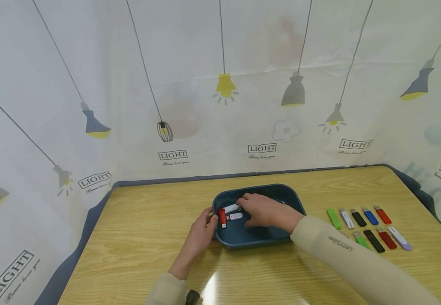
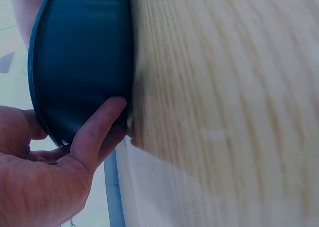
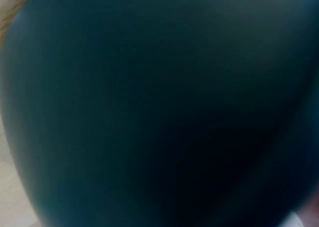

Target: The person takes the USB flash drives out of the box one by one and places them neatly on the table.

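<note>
A dark blue plastic tray (image 1: 260,243) stands on the wooden table. My left hand (image 1: 201,231) grips its left end; in the left wrist view the thumb is at the rim and the fingers (image 2: 99,122) lie along the outer wall, low by the table. Inside, at the left end, are a red USB flash drive (image 1: 222,217), a white one (image 1: 231,208) and a red-and-white one (image 1: 235,216). My right hand (image 1: 264,210) reaches into the tray, its fingertips right at the end of the white drive and its thumb spread apart. The right wrist view is mostly dark, blurred tray wall (image 3: 99,87).
To the right of the tray, two rows of USB flash drives lie on the table, among them a blue one (image 1: 370,216), a black one (image 1: 374,241) and a white-and-purple one (image 1: 399,238). My right sleeve (image 1: 338,250) partly covers the near row. A lamp-printed curtain (image 1: 213,127) surrounds the table.
</note>
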The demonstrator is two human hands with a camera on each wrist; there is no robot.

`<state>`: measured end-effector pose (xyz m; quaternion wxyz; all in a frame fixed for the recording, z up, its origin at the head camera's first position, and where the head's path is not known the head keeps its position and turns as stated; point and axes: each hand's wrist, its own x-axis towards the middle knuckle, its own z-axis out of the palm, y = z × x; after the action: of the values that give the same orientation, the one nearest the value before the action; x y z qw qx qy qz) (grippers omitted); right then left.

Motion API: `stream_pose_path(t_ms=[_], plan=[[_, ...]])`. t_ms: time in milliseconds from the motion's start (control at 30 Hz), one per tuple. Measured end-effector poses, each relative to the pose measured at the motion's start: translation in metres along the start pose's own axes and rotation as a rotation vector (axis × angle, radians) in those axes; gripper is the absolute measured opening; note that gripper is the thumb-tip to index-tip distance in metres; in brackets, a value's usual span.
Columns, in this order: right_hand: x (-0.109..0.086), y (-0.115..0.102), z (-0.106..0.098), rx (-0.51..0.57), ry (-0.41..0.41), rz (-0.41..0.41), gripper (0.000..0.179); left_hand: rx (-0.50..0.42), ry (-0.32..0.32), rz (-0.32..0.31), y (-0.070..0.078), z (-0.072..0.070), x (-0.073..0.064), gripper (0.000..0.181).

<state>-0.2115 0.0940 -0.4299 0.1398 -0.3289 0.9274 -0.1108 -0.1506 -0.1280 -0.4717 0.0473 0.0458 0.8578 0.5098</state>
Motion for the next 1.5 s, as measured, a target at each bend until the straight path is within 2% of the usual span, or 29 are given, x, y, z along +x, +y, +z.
stream_pose_path(t_ms=[267, 400, 500, 633, 733, 933, 1133, 1500], plan=[[0.009, 0.008, 0.005, 0.006, -0.007, -0.014, 0.057, 0.000, 0.001, 0.010, 0.002, 0.000, 0.000, 0.044], [0.010, 0.009, 0.007, -0.044, 0.012, -0.031, 0.049, 0.001, 0.002, -0.010, 0.001, 0.000, 0.000, 0.044], [0.010, 0.009, 0.009, -0.100, 0.036, -0.041, 0.037, 0.005, 0.000, -0.029, 0.001, 0.000, 0.000, 0.045], [0.008, 0.008, 0.010, -0.153, 0.068, -0.061, 0.023, 0.014, -0.003, -0.024, 0.001, 0.000, -0.001, 0.045], [0.006, 0.009, 0.011, -0.169, 0.082, -0.057, 0.022, 0.018, -0.002, -0.009, 0.000, 0.000, -0.001, 0.044], [0.005, 0.012, 0.010, -0.128, 0.076, -0.067, 0.030, 0.011, -0.002, -0.003, 0.000, 0.000, -0.001, 0.044], [0.004, 0.015, 0.009, -0.054, 0.042, -0.093, 0.018, 0.011, -0.001, -0.009, 0.000, -0.001, -0.001, 0.044], [0.001, 0.013, 0.011, -0.053, 0.021, -0.062, 0.010, 0.011, 0.002, -0.006, 0.000, 0.000, -0.001, 0.044]])
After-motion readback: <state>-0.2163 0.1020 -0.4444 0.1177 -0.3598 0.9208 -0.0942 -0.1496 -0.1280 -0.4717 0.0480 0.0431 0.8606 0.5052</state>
